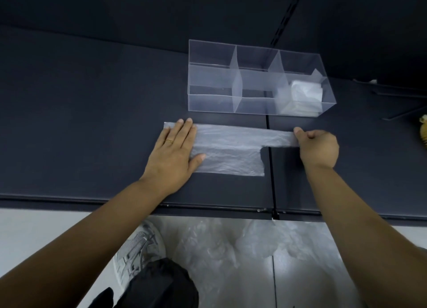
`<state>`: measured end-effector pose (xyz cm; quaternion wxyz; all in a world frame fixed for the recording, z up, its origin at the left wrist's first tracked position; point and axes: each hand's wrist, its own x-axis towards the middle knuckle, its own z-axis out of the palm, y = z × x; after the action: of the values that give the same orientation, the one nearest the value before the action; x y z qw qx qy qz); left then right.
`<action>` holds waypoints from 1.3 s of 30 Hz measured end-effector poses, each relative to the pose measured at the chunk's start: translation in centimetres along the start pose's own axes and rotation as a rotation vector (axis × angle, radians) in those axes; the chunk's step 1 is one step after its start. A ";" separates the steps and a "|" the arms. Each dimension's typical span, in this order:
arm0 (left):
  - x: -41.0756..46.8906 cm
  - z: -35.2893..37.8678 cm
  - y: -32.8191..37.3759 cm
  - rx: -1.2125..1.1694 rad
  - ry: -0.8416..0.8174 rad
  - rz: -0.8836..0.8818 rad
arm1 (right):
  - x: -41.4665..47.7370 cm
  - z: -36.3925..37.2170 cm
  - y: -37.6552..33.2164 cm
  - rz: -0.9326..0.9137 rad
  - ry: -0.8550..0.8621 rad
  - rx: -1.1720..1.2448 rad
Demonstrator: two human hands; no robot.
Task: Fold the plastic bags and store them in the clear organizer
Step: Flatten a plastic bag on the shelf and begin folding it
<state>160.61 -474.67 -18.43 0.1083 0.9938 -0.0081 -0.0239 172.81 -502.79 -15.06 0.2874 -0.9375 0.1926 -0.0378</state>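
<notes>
From the head camera, your left hand lies flat with straight fingers, pressing the left end of a translucent plastic bag spread on the dark table. Your right hand pinches the end of the bag's handle strip, pulled out to the right. Just beyond the bag stands the clear organizer, with folded bags in a right-end compartment. More loose bags lie on the floor beside your shoe.

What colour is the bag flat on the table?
The bag is translucent whitish-clear, lightly crinkled; head view shows it best.
</notes>
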 end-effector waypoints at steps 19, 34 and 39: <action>-1.3 -1.4 -3.7 0.157 -0.078 -0.039 | -4.7 3.6 -0.1 -0.677 -0.345 -0.582; -2.9 -0.6 2.0 -0.173 -0.089 0.327 | -9.3 -0.5 1.6 -0.649 -0.367 -0.016; -2.2 -0.2 2.7 -0.147 -0.020 0.274 | -8.4 -0.2 0.2 -0.650 -0.490 -0.103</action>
<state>158.37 -477.19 -17.58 0.1829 0.9725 -0.1431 -0.0192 164.96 -499.79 -14.65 0.2505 -0.9439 -0.1863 0.1076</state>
